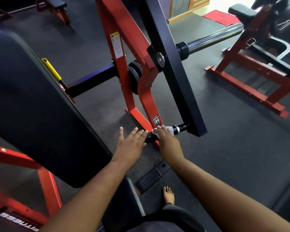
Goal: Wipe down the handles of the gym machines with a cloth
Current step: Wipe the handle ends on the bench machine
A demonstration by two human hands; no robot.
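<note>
1. The right hand covers most of the white cloth, so only its edges show, and whether the fingers curl round the handle beneath cannot be told.
2. The left hand hides the near end of that handle.
3. The black back pad is cut off by the left edge.
4. The print on the warning label is too small to read.
5. The far-right bench runs out of view.
</note>
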